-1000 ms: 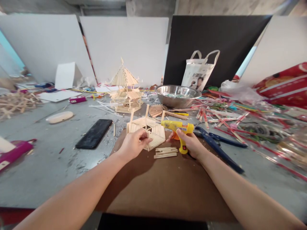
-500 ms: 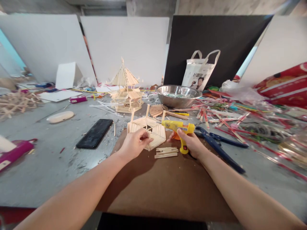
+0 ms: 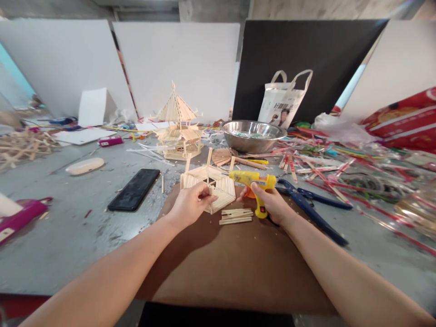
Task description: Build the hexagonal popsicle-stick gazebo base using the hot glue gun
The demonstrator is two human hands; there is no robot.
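Observation:
My left hand [image 3: 193,202] is closed in a pinch at the near edge of a hexagonal piece made of wooden sticks [image 3: 223,188]. A short wooden stick [image 3: 211,206] shows just below the fingertips, partly hidden by them. Upright sticks rise from several of the piece's corners, and its middle has a small opening. My right hand [image 3: 272,204] is wrapped around the handle of a yellow hot glue gun [image 3: 252,178], whose nozzle points left, close to the piece's right side. Several short loose sticks [image 3: 236,216] lie on the brown board [image 3: 238,268] in front.
Behind stands a stick pagoda model [image 3: 179,122], beside a steel bowl [image 3: 254,136]. A black phone [image 3: 134,190] lies to the left, blue-handled pliers [image 3: 311,209] to the right. Red-and-clear strips [image 3: 327,172] clutter the right side. A purple glue gun [image 3: 23,213] lies far left.

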